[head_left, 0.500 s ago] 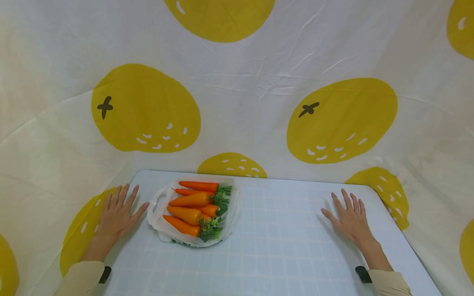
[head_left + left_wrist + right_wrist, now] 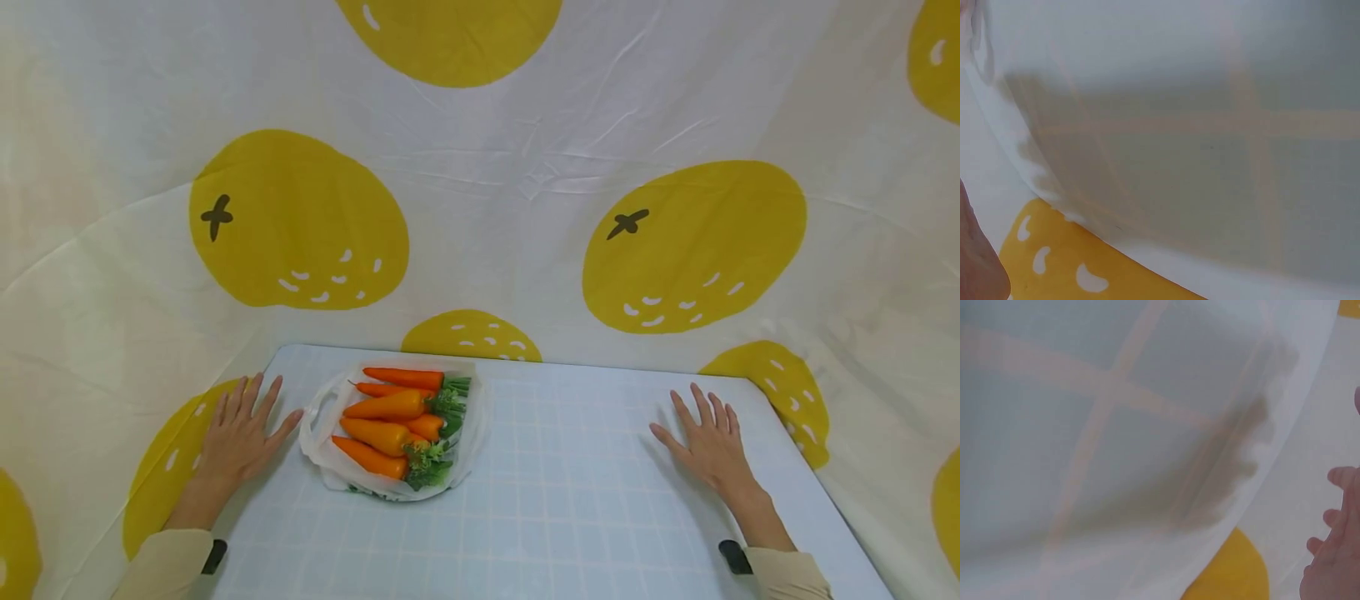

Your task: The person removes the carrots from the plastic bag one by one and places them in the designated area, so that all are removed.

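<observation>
Several orange and red carrots (image 2: pixel 387 405) with green leafy tops (image 2: pixel 431 462) lie on a white plastic bag (image 2: pixel 330 450), left of the table's middle. My left hand (image 2: pixel 240 437) is spread with straight fingers at the table's left side, its thumb close to the bag's handle loop. My right hand (image 2: pixel 708 446) is spread over the right side of the table, far from the bag. Neither hand holds anything. Part of the left hand (image 2: pixel 979 256) shows at the left edge of its wrist view, and the right hand (image 2: pixel 1338 544) at the right edge of its own.
A pale blue table (image 2: pixel 570 500) with a light grid pattern spans the front. Behind it and at both sides hangs a white cloth (image 2: pixel 495 217) with large yellow fruit prints. A dark band (image 2: pixel 213 557) circles the left wrist, another dark band (image 2: pixel 735 557) the right.
</observation>
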### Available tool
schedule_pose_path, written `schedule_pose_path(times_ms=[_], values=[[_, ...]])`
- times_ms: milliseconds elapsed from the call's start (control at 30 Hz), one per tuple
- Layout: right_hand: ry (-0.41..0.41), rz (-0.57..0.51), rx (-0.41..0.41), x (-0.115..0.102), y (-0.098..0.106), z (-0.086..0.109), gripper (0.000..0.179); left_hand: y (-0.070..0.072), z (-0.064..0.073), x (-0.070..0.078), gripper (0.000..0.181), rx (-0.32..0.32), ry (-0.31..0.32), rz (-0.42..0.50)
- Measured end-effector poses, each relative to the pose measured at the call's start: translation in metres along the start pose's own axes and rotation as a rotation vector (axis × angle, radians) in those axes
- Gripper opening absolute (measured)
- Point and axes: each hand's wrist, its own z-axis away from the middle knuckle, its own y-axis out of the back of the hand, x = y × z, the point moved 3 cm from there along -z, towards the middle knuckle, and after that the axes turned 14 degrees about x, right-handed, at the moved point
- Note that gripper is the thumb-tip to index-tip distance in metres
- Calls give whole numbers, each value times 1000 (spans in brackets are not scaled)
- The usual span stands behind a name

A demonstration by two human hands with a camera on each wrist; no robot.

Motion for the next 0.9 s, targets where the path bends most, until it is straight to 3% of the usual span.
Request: schedule_pose_path(times_ms=[367, 633, 800, 900], values=[[17, -8, 20, -3, -1, -1, 80, 2, 3, 0, 78, 11, 0, 2], [125, -65, 221, -15, 3, -9, 59, 10, -3, 12, 65, 136, 13, 8], [162, -125, 311, -28, 8, -14, 45, 13, -6, 22, 59, 153, 82, -24], [179, -149, 340, -33, 8, -16, 40, 16, -6, 27, 54, 170, 127, 12]])
